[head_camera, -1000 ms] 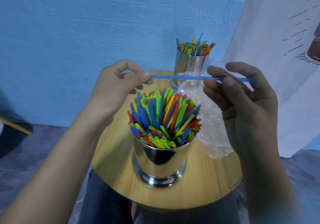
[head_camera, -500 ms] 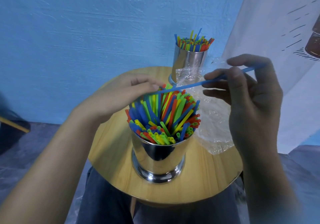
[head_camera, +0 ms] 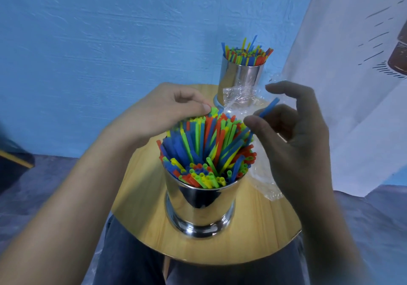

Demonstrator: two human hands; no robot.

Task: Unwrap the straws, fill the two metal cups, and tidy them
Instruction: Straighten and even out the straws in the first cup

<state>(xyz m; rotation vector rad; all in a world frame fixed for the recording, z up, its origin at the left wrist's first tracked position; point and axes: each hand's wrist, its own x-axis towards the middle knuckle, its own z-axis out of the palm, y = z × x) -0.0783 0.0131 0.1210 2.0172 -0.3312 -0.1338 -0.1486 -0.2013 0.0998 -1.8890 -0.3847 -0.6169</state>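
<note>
Loosely pinching a single blue straw [head_camera: 269, 108] between the thumb and bent fingers [head_camera: 286, 114] of the right hand [head_camera: 297, 139], just above the right rim of the near metal cup [head_camera: 198, 203]. Tilting its top end up and to the right, with its lower end sunk among the packed straws [head_camera: 209, 148] of that cup. Resting the left hand [head_camera: 154, 115] on the straw tops at the cup's far-left edge, thumb laid against a green tip and fingers bent inward. Impossible to tell whether gripping anything there or only pressing. Crammed with red, blue, green and yellow, and standing upright on the front half of the round wooden desk [head_camera: 141, 185]. Further out, behind and to the right of that cup, crumpled clear plastic wrap [head_camera: 262, 174] spread across the desk, partly under the right hand and reaching up against the far metal cup [head_camera: 240, 80]. Also upright and full, at the desk's back edge, with a few of its straws [head_camera: 246, 53] poking higher than the rest. Beyond, only a blue wall [head_camera: 110, 42] and a white cloth [head_camera: 352, 86] hanging at the right. Below the desk's front edge, dark trousers [head_camera: 132, 251].
</note>
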